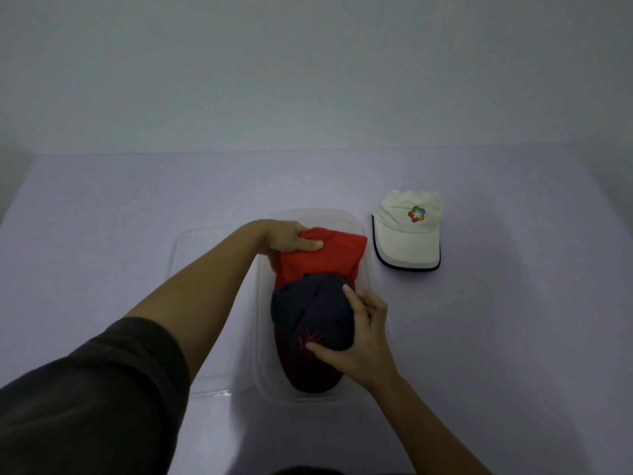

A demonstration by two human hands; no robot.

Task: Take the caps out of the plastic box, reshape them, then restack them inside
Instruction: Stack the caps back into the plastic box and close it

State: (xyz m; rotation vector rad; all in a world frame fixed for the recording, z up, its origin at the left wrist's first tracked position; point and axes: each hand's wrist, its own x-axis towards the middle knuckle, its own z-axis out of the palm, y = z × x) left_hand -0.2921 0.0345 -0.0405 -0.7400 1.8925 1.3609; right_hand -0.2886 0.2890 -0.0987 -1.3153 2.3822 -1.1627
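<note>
- We see a clear plastic box on a pale table, with what looks like its lid lying flat just to its left.
- A red cap sits in the far end of the box, and a dark cap with a red pattern on its front lies over it at the near end, brim toward us.
- Our left hand reaches in from the left, fingers closed on the far edge of the red cap, thumb on top.
- Our right hand grips the right side of the dark cap's crown, thumb pressed on the front, fingers curled over the top.
- A white cap with a multicoloured logo rests on the table just right of the box, apart from it, brim toward us.
- A dark sleeve covers the left upper arm.
</note>
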